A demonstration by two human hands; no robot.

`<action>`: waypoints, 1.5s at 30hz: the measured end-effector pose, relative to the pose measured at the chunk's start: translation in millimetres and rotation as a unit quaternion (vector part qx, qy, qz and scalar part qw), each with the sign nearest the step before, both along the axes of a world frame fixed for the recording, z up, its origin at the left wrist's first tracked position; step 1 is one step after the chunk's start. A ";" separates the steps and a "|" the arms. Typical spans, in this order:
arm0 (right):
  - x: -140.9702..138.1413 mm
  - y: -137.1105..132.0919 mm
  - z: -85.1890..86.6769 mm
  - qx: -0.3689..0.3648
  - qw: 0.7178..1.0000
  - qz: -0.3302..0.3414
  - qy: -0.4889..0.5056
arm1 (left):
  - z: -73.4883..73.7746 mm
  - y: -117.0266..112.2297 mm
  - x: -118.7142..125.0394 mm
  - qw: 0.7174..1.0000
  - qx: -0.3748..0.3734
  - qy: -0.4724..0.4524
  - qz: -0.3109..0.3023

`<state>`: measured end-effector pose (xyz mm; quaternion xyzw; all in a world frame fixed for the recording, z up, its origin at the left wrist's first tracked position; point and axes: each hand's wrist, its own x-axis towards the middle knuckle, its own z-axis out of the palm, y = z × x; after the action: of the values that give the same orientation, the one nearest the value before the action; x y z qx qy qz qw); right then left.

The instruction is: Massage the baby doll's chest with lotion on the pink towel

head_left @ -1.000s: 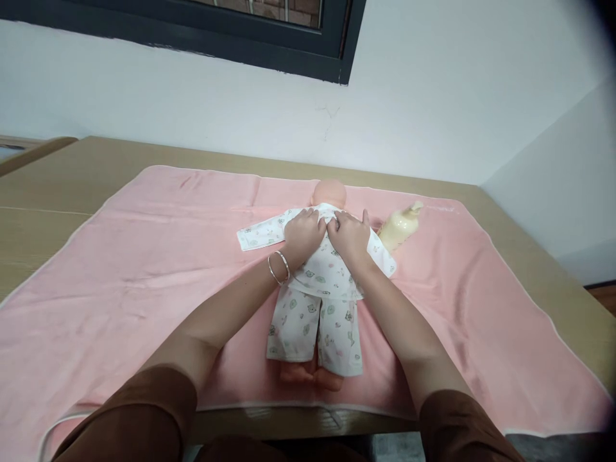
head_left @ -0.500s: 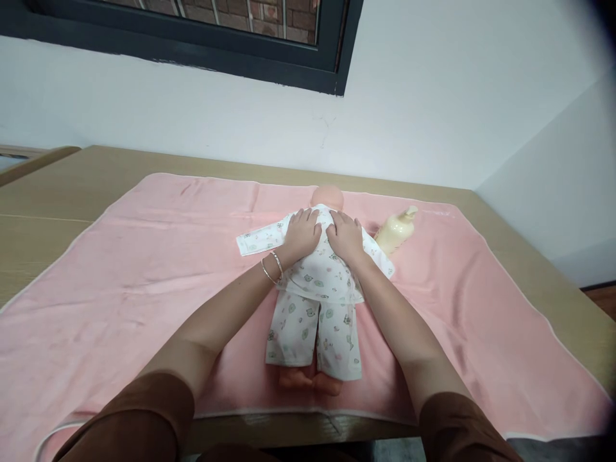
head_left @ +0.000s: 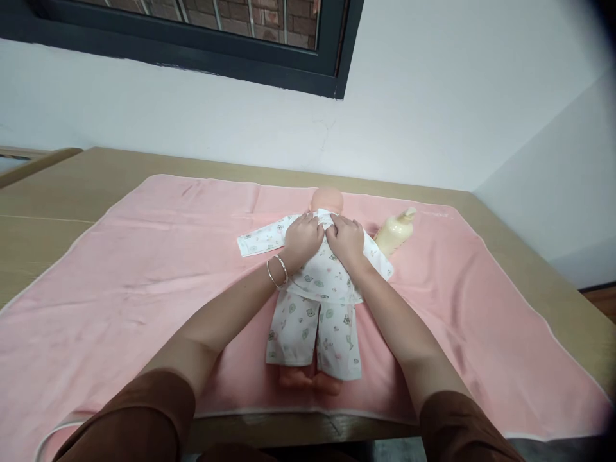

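Pink blanket (head_left: 144, 276): corner marking (head_left: 437, 214) illegible. Left hand (head_left: 303, 240) and right hand (head_left: 346, 240), flatter earlier, now grip bunched white top (head_left: 321, 273) near the collar.

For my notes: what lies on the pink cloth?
A doll with patterned shirt and trousers, and a bottle. Left hand and right hand touch the shirt. The cloth beneath the doll is hidden.

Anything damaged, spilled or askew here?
Thin crack-like lines mark the white wall below the window frame; crack or smudge, can't tell. Pink cloth is wrinkled, near-right corner jutting past the table. No spill visible. Printed top looks intact where left hand and right hand leave it uncovered.
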<state>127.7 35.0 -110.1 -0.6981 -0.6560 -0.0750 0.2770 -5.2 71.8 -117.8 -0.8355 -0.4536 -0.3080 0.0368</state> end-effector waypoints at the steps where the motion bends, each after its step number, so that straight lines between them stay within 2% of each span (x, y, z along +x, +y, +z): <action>1: -0.4 -0.5 -0.8 0.006 1.000 -0.006 -0.004 | -0.2 -0.1 0.0 1.000 -0.003 -0.005 0.001; 9: -5.6 -4.8 -1.2 0.011 0.999 -0.050 -0.010 | 2.1 -3.6 1.4 0.999 -0.040 -0.020 0.011; 13: -3.7 -2.9 0.9 -0.016 0.999 -0.041 0.014 | -0.1 0.7 1.7 0.998 -0.063 -0.019 0.018; 19: 1.4 2.6 -0.1 -0.068 0.997 -0.023 0.041 | -8.3 14.3 -1.0 0.995 -0.078 -0.056 -0.020; 37: 1.1 1.4 -1.0 -0.049 0.998 -0.022 0.037 | -2.7 10.1 -0.6 0.993 -0.098 -0.072 -0.010; 45: 1.2 2.3 1.3 -0.041 0.999 -0.026 0.016 | -0.9 9.8 -2.5 0.995 -0.078 -0.067 -0.017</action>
<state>128.8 37.3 -108.8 -0.7268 -0.6357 -0.0434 0.2565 -7.7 81.7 -118.7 -0.8207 -0.4635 -0.3278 -0.0642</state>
